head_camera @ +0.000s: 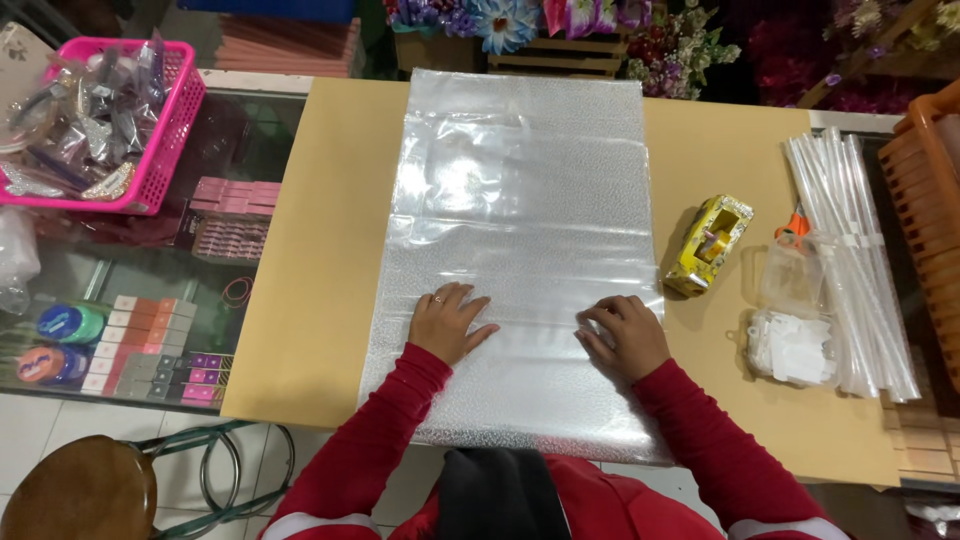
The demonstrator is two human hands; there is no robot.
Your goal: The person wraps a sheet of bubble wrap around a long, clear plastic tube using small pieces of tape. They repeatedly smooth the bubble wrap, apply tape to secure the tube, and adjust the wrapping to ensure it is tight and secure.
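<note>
A large sheet of clear, textured plastic wrap [520, 200] lies flat along a tan board [320, 250]. My left hand [447, 322] rests palm down on the near part of the sheet, fingers spread, with a ring on one finger. My right hand [623, 332] sits on the sheet near its right edge, fingers curled and pressing down. Neither hand lifts the sheet. Both sleeves are red.
A yellow tape dispenser [708, 245] stands right of the sheet. Beyond it lie small clear bags [795, 320], orange-handled scissors [792, 226], long clear sleeves [850, 240] and an orange crate [925, 200]. A pink basket [165, 130] sits on the glass counter at left; artificial flowers [560, 20] behind.
</note>
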